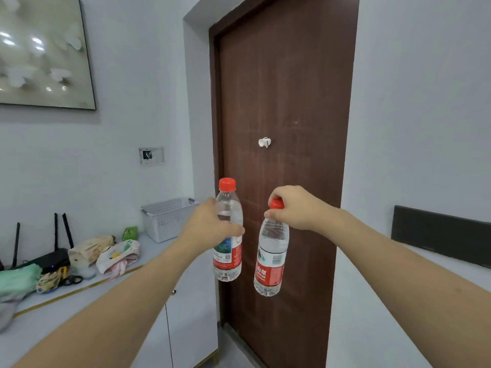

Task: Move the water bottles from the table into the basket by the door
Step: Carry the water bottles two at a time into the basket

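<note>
Your left hand [210, 227] is wrapped round the smooth shoulder of a clear plastic water bottle [228, 232], which stands upright in the air with its ribbed red cap [227, 184] above your fingers and its red-and-green label below them. Your right hand [295, 208] pinches a second water bottle [271, 258] from above by its red cap, so the clear, ridged body hangs under your palm, tilted a little, with a red-and-white label round its lower half. The two bottles are near each other but apart, both held up in front of the dark brown wood-grain door [287, 88].

Beyond your left hand and to its left sits the basket [168, 219]: a pale grey rectangular plastic one with perforated walls and a cut-out handle at its end. It stands at the far end of a light, smooth surface [66, 304], close to the door frame. Further left of that hand on the same surface lie soft patterned fabric pouches [117, 254], a black router [50, 257] with upright antennas and a pale green bundle [18, 280].
</note>
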`<action>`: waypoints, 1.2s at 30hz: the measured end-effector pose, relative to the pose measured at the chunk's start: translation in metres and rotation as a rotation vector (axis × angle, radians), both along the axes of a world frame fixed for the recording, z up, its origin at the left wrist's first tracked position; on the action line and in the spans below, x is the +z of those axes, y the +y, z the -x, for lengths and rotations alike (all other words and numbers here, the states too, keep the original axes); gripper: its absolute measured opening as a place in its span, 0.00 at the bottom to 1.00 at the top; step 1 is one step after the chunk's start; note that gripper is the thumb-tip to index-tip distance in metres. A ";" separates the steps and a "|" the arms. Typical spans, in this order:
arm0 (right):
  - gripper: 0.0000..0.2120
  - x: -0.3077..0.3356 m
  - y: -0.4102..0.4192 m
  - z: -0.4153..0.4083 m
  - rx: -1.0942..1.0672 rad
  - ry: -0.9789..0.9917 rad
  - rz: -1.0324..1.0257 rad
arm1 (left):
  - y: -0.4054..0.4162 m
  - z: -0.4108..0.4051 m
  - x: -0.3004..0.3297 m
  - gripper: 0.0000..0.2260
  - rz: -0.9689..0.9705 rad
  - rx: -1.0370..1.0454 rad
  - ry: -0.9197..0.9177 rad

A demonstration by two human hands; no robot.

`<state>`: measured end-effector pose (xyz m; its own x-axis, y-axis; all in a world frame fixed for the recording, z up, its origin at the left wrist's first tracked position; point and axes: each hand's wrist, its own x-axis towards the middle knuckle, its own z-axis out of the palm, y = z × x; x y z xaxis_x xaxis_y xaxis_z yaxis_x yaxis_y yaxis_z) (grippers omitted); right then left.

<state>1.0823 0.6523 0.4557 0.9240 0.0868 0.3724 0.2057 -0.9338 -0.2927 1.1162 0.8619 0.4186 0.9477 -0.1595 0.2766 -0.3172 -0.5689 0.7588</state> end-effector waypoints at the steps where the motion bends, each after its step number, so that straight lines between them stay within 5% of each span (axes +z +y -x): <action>1: 0.11 0.004 0.000 -0.019 0.010 -0.003 0.003 | 0.000 -0.016 0.005 0.28 -0.007 0.012 -0.009; 36: 0.12 0.013 0.106 -0.574 0.132 -0.032 -0.005 | 0.106 -0.553 0.015 0.27 0.077 0.094 -0.034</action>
<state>1.6565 0.7579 0.4691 0.8925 0.2049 0.4018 0.3358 -0.8967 -0.2885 1.6696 0.9680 0.4340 0.9471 -0.0479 0.3172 -0.2920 -0.5380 0.7907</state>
